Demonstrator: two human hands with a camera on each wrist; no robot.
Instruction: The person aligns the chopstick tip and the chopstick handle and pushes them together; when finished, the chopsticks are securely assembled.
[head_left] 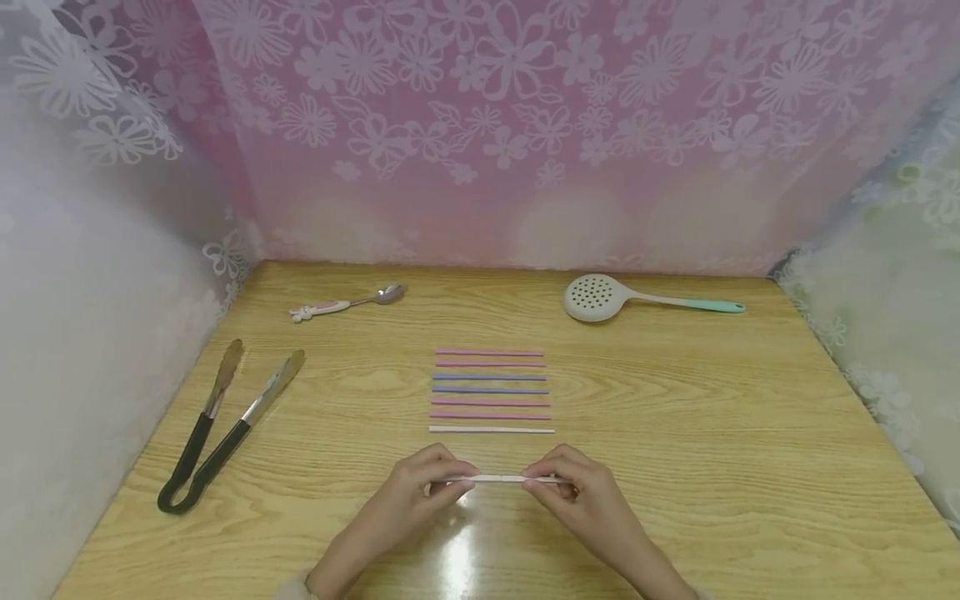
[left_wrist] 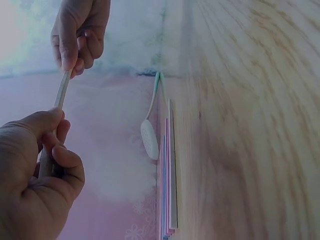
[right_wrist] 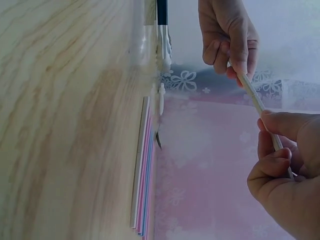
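Between both hands runs a thin white stick [head_left: 501,478], level and raised above the table in the wrist views. Its left part is pinched by my left hand [head_left: 423,487], thumb against fingers. My right hand [head_left: 581,492] pinches it the same way farther right, and a short bare length shows between them. Just beyond the hands lies another white stick [head_left: 491,430], nearest in a row of parallel sticks. Behind it come two pink sticks [head_left: 490,416], two blue sticks [head_left: 490,390] and two more pink sticks [head_left: 490,364].
Metal tongs [head_left: 198,450] with black handles lie spread on the left of the wooden table [head_left: 750,467]. A small spoon [head_left: 345,306] is at the back left, a slotted skimmer [head_left: 592,298] at the back right. Flowered curtains [head_left: 517,167] surround the back and sides.
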